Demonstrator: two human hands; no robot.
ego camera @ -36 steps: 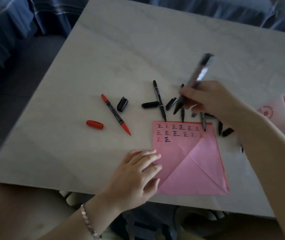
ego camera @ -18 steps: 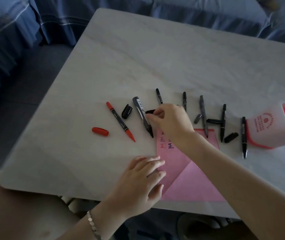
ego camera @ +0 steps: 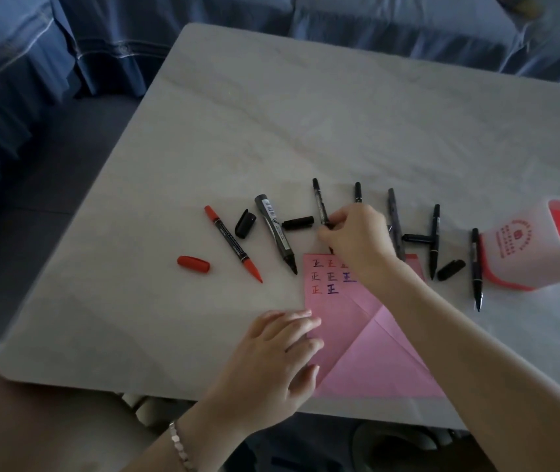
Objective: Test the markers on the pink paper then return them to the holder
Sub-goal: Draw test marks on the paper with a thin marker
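On the pale marble surface (ego camera: pixel 271 131), the left hand (ego camera: pixel 271 356) lies flat, fingers straight, on the folded pink paper (ego camera: pixel 373 369). The white-and-red plastic holder (ego camera: pixel 523 257) stands well to the right. The right hand (ego camera: pixel 356 240) pinches the near end of the slim black marker (ego camera: pixel 320 202), which points away from the person, just above the paper.

Left hand (ego camera: pixel 271 362): silver-toned bracelet (ego camera: pixel 179 447) of small flat links at the wrist; both forearms bare

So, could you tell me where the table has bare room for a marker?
The far half of the table beyond the marker row is bare, as is the near-left patch between the red cap and the left hand. It is crowded from the red marker to the holder, where the right hand pinches a thin marker.
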